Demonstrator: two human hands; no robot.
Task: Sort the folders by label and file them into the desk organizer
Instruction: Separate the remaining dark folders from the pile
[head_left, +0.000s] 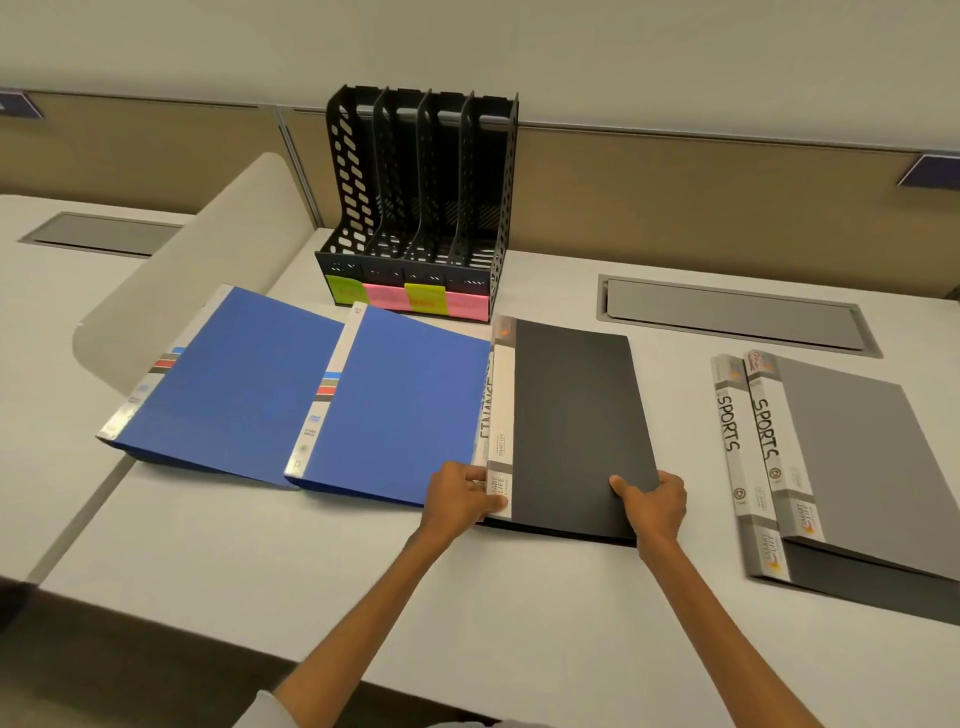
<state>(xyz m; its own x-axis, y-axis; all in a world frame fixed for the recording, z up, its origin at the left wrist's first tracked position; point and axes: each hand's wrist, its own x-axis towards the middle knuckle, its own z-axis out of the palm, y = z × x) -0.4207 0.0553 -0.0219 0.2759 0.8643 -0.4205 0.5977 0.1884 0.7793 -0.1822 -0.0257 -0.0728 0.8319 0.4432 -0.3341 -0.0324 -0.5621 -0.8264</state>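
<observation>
Your left hand (462, 493) pinches the spine corner of the black folder (576, 426), your right hand (652, 501) clamps its other near corner, thumb on top; it lies flat on the table (363, 597). Left of your left hand lie two blue folders (400, 405), right of your right hand the grey SPORTS folders (857, 467). Beyond both hands the organizer (421, 208) holds nothing in its slots, so filing looks unstarted; a tan partition (675, 197) stands behind it
</observation>
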